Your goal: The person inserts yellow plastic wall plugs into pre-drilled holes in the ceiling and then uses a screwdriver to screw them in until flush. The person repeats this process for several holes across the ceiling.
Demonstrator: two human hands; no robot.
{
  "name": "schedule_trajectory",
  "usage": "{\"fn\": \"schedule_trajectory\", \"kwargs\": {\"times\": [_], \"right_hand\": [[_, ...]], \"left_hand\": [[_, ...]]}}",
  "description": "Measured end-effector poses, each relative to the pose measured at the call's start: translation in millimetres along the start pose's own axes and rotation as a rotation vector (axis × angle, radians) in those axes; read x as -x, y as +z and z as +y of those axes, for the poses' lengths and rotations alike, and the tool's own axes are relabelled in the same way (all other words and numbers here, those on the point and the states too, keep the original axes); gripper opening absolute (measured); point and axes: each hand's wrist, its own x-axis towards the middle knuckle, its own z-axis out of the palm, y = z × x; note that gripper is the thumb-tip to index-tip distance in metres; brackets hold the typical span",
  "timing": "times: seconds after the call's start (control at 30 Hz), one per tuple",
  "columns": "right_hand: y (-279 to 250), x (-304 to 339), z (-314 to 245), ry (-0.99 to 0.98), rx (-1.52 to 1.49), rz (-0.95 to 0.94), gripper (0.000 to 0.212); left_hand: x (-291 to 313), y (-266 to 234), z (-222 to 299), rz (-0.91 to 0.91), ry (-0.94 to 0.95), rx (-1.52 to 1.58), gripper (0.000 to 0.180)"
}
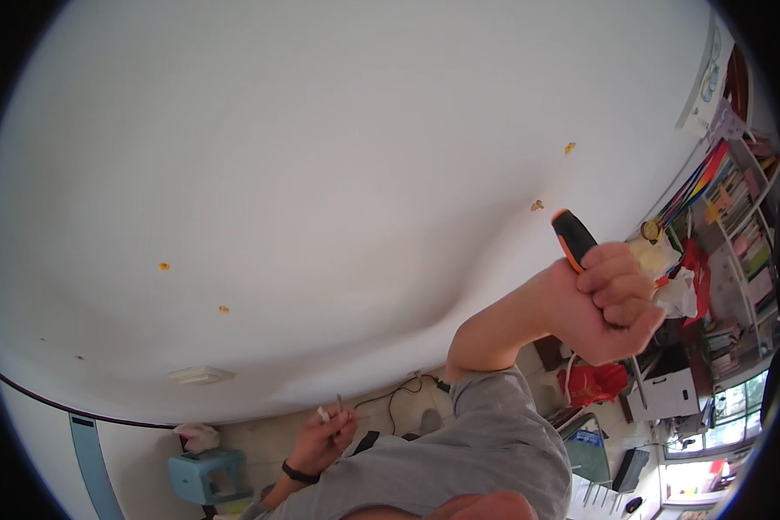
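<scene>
My right hand [611, 303] is raised near the white wall [338, 156], its fingers wrapped round a screwdriver with a black and orange handle [575, 240]. The handle's butt points toward the wall, while the metal shaft sticks out below the fist. Just beyond the butt, a brownish plug [537, 205] protrudes from the wall, with a yellow wall plug [569, 148] above it. Farther left are two more yellow plugs, an upper one [164, 266] and a lower one [224, 309]. Low down, my left hand [322, 439] is closed on small pale pieces [323, 415], too small to name.
A blue plastic stool [206, 477] with a bag on it stands at the lower left. At right are a crowded bookshelf [737, 208], a red bag [594, 383] and a white drawer cabinet [663, 394]. A dark cable [394, 399] runs along the wall's foot.
</scene>
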Motion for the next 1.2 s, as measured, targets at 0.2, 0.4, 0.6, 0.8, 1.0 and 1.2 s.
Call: {"fn": "schedule_trajectory", "kwargs": {"times": [0.2,0.4,0.6,0.8,1.0,1.2], "right_hand": [[-7.1,3.0,8.0,-0.052,0.018,0.160,0.043],[-11.6,-1.6,-2.5,-0.026,-0.161,0.035,0.045],[-5.1,5.3,5.5,-0.005,-0.035,-0.021,0.043],[5.6,12.1,8.6,0.057,0.023,0.082,0.047],[-6.8,6.0,-9.4,-0.080,-0.074,0.162,0.047],[6.0,4.6,-4.5,-0.019,-0.089,0.241,0.043]], "left_hand": [[0.0,3.2,0.7,-0.003,-0.007,0.007,0.022],[0.6,0.1,-1.9,-0.001,0.004,0.009,0.023],[1.3,2.3,-1.3,-0.013,0.009,0.019,0.022],[0.2,0.8,-1.0,0.001,0.026,0.014,0.021],[2.1,1.6,-0.5,0.024,0.023,0.010,0.021],[2.7,1.3,-1.1,0.031,0.006,-0.006,0.022]]}}
